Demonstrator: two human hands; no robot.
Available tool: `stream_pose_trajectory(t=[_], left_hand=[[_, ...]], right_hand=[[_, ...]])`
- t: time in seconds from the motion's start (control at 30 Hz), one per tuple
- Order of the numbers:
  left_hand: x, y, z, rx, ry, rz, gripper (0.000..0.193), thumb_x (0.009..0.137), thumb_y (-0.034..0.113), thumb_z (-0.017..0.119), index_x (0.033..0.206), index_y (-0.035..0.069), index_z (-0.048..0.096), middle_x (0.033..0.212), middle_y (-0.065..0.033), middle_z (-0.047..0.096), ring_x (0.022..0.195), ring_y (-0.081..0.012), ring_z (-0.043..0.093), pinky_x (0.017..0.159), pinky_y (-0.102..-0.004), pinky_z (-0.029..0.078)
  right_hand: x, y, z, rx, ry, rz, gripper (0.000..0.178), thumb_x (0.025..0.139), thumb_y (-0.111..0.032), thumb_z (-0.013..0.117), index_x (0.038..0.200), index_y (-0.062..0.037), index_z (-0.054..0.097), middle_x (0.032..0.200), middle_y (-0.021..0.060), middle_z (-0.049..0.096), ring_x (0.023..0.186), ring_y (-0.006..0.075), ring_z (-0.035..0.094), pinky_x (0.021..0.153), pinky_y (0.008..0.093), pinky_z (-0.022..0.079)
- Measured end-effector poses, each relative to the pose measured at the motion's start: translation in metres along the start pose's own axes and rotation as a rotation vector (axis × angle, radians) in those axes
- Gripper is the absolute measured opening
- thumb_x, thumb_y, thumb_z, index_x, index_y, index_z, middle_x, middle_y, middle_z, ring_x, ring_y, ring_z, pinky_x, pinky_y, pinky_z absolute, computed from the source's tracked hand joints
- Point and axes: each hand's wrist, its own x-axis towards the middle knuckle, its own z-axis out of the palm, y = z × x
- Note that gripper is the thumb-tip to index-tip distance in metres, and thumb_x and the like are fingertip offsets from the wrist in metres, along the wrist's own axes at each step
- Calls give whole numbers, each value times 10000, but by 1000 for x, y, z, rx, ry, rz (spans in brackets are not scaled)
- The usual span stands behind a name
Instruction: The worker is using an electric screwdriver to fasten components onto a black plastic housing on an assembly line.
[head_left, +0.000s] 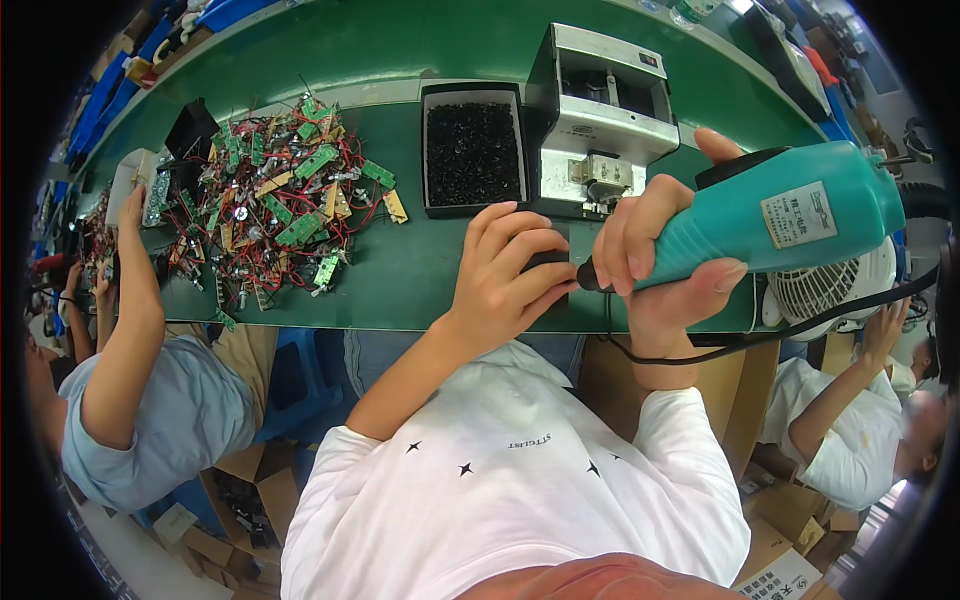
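Note:
My right hand [640, 240] is wrapped round a teal electric screwdriver [725, 222], which lies across the view with its black nose toward my left hand. The fingers of my left hand [497, 278] are bent around a small black part [545, 261] just at the screwdriver's nose. Most of that part, and the bit itself, are hidden by fingers. Beyond my hands stands a silver and black screw feeder [605, 130]. Left of it sits a black tray [431, 205] filled with tiny dark pieces, likely screws.
A heap of green circuit boards [300, 225] with red wires covers the left of the green table [390, 290]. A white fan [815, 290] and a black cable [770, 345] are at the right. Co-workers sit on both sides; the left one's hand [132, 207] holds a pale box.

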Motion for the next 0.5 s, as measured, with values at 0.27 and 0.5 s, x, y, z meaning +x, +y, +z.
stream_pose_trajectory(t=[0.27,0.5], left_hand=[[-7,-3,2,10,-89,8,116,702,193,722,736,105,654,891,11,598,903,-194,512,1003,-418,323],[-9,-3,8,0,4,-7,231,671,217,753,834,99,639,923,-7,586,906,-203,513,980,-414,345]], right_hand=[[0,-6,3,-141,49,12,868,798,-677,548,1365,-91,252,523,-7,448,343,84,386,303,217,365],[-5,-6,6,-171,101,-31,880,781,-698,552,1365,-111,255,514,-13,435,342,89,387,311,220,376]])
